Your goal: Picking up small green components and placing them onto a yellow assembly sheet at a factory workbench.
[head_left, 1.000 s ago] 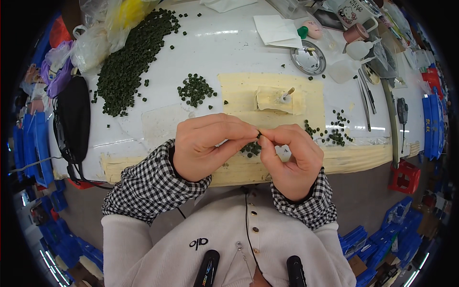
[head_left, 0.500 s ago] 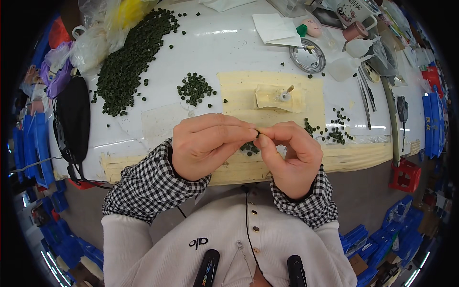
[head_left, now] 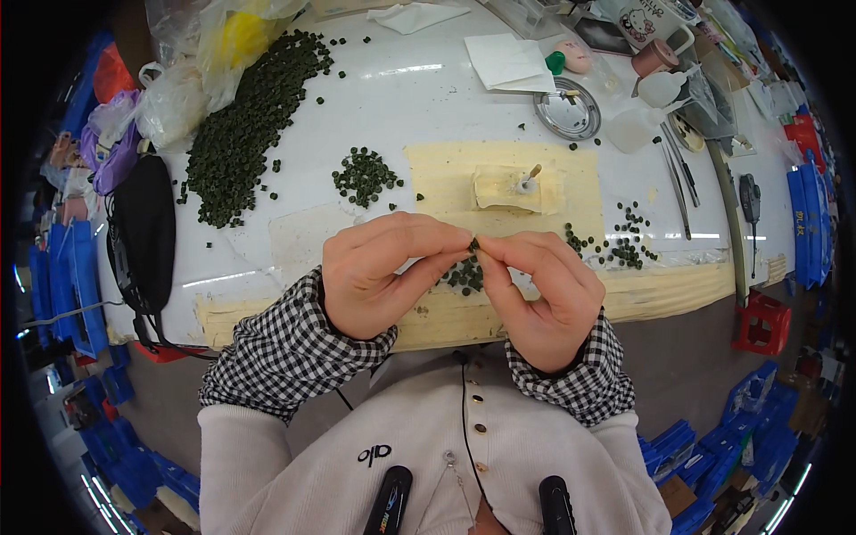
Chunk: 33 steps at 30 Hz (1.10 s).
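Between the fingertips of my left hand (head_left: pixel 383 272) and my right hand (head_left: pixel 546 290) is one small dark green round piece (head_left: pixel 473 244). Both hands pinch it, thumbs against forefingers, above the near part of the table. A few like pieces (head_left: pixel 465 276) lie just beneath, partly hidden by my fingers. Beyond my hands, a taped block (head_left: pixel 508 189) with a short upright peg (head_left: pixel 533 173) stands on a sheet of yellow tape (head_left: pixel 437 169). Small groups of green pieces lie left (head_left: pixel 366 176) and right (head_left: pixel 629 250) of that sheet.
A large heap of green pieces (head_left: pixel 241 125) covers the far left, next to plastic bags (head_left: pixel 174 107) and a black cloth item (head_left: pixel 143 241). Toward the right lie a round metal dish (head_left: pixel 568 109), tweezers (head_left: pixel 675 187), squeeze bottles (head_left: pixel 629 129) and white paper (head_left: pixel 508 62).
My fingertips have shifted slightly around the small piece, so more of it shows. My right forefinger is a little lower on it. The whole view has moved slightly.
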### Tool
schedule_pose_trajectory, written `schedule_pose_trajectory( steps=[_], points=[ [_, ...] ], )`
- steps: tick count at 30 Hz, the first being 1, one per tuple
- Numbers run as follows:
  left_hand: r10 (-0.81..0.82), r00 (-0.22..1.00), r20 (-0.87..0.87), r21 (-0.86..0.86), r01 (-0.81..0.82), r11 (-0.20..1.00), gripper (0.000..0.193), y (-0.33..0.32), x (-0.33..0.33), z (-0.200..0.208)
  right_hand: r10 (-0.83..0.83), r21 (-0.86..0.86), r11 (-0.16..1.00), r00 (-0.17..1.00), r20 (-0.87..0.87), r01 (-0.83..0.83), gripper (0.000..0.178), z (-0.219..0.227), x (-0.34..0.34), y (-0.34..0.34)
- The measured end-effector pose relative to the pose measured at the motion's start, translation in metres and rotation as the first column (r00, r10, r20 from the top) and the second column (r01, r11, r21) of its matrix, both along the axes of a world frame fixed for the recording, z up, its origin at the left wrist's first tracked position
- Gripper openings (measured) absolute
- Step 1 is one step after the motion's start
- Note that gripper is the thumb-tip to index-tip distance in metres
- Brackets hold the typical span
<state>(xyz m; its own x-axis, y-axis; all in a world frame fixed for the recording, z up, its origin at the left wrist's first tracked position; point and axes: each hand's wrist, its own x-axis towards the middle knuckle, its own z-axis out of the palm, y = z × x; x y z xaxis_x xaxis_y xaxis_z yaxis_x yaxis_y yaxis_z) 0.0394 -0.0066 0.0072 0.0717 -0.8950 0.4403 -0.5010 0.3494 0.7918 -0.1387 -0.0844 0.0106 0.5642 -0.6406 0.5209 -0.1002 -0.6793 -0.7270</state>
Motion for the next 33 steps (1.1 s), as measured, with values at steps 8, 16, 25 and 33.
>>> schedule_pose_trajectory(
  steps=[8, 16, 25, 33],
  points=[
    [-0.019, 0.99, 0.137, -0.072, 0.029, 0.997, 0.022, -0.0013, 0.0023, 0.0011, 0.024, 0.058, 0.998, 1.0, -0.011, -0.023, 0.018, 0.0055, -0.0001, -0.0021],
    [-0.051, 0.982, 0.182, -0.105, 0.071, 0.992, 0.021, -0.0018, 0.0051, 0.0032, 0.043, 0.068, 0.997, 0.999, -0.008, -0.043, 0.017, 0.0073, -0.0014, -0.0028],
    [-0.074, 0.979, 0.191, -0.111, 0.096, 0.989, 0.022, -0.0014, 0.0058, 0.0038, 0.103, 0.064, 0.993, 0.995, -0.004, -0.102, 0.018, 0.0068, -0.0038, -0.0039],
    [-0.062, 0.984, 0.168, -0.135, 0.085, 0.987, 0.023, -0.0005, 0.0045, 0.0024, 0.087, 0.091, 0.992, 0.996, 0.021, -0.089, 0.016, 0.0065, -0.0011, -0.0021]
  ],
)
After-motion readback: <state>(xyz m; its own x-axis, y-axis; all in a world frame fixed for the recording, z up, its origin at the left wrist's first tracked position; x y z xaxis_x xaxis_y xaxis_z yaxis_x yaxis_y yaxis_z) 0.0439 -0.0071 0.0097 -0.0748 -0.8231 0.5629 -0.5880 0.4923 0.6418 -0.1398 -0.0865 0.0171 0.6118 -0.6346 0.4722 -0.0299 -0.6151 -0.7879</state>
